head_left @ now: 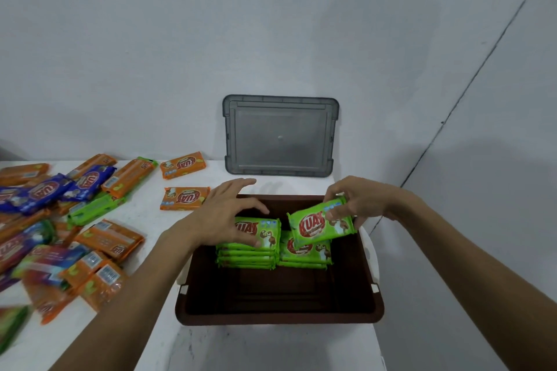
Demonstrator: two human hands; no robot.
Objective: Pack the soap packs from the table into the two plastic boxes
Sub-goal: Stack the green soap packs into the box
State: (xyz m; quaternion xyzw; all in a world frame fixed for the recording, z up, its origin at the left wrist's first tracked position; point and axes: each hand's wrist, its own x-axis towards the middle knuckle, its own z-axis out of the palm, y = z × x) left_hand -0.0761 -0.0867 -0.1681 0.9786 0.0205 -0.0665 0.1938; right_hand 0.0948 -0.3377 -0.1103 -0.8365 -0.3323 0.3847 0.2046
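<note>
A dark brown plastic box [280, 315] stands on the white table in front of me. Inside it at the far end are two stacks of green soap packs [268, 253], side by side. My left hand [224, 214] lies on top of the left stack with fingers spread and relaxed. My right hand [358, 202] pinches one green soap pack [319, 224] and holds it tilted above the right stack. Only one box is in view.
A grey lid [280, 135] leans against the wall behind the box. Two orange packs [184, 197] lie just left of the box. A loose heap of orange, blue and green packs [60, 220] covers the table's left side. The table's right edge runs beside the box.
</note>
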